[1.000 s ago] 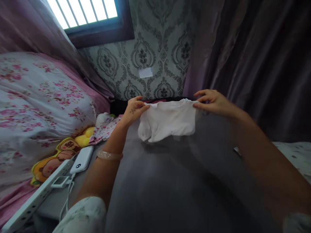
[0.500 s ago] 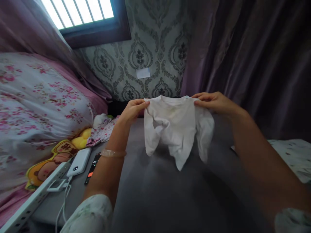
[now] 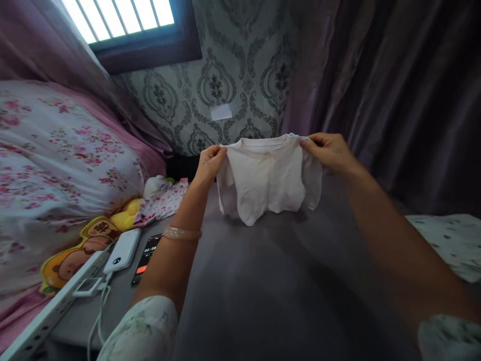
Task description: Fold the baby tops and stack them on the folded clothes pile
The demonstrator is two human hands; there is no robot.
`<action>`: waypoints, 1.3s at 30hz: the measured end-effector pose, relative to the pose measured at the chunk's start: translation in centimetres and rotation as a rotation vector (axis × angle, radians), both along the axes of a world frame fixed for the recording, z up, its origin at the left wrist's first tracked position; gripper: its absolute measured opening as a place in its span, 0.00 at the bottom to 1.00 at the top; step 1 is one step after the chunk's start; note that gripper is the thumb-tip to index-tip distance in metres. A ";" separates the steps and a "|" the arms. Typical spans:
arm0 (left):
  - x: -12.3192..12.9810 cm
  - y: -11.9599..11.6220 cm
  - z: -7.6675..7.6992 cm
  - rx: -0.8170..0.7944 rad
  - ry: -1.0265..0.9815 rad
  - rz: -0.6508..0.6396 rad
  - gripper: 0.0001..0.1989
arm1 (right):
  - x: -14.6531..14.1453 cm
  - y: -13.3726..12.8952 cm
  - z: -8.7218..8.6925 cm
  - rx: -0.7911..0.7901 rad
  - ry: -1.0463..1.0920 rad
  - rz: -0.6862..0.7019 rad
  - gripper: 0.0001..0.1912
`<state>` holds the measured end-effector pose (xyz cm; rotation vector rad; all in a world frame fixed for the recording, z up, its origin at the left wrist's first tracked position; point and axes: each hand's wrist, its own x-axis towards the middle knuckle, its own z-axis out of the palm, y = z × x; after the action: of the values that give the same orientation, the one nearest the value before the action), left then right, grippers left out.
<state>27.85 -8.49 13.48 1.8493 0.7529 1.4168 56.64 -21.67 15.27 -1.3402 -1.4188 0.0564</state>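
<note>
A small white long-sleeved shirt (image 3: 266, 175) hangs by its shoulders between my hands, above a grey surface (image 3: 263, 291). My left hand (image 3: 211, 161) pinches the shoulder at the left, fingers closed on the cloth. The other shoulder, beside a small light-blue snap at the neckline, is pinched by my right hand (image 3: 330, 150). Both sleeves dangle outward, and the lower hem hangs unevenly just over the surface. A clear bangle (image 3: 182, 233) circles my left wrist.
At the left lie a phone (image 3: 148, 258), a white power bank (image 3: 123, 250) with cables, a power strip (image 3: 56, 306), plush toys (image 3: 124, 218) and a patterned cloth (image 3: 163, 203). A spotted white cloth (image 3: 451, 243) lies at the right. Patterned wall and curtains stand behind.
Both hands have risen slightly with the shirt. Its front has spread flatter, and the hem and sleeves have swung up and away. More of the phone shows.
</note>
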 end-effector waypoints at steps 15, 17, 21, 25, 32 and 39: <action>-4.9 -11.1 1.7 0.893 0.118 0.735 0.12 | -5.6 -10.6 2.2 0.360 -0.484 -0.266 0.11; -6.3 -12.4 2.8 0.924 0.167 0.736 0.12 | -6.1 -12.3 3.3 0.313 -0.458 -0.227 0.10; -7.1 -12.4 3.5 0.826 0.381 0.617 0.11 | -5.9 -12.1 3.2 0.089 -0.321 -0.111 0.11; -6.4 -8.2 -1.8 0.624 0.623 0.415 0.12 | -3.9 -7.9 -2.4 -0.213 -0.294 0.027 0.13; -3.7 -1.7 -17.8 0.336 0.873 0.254 0.15 | -2.4 -1.7 -17.2 -0.565 -0.588 -0.025 0.15; -2.2 0.4 -21.3 0.310 1.027 0.304 0.16 | -2.4 0.3 -21.5 -0.700 -0.733 -0.103 0.16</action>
<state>25.62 -8.07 -7.78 2.8175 1.3927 0.6668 54.25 -21.35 -6.24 -2.1486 -2.0418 -0.0136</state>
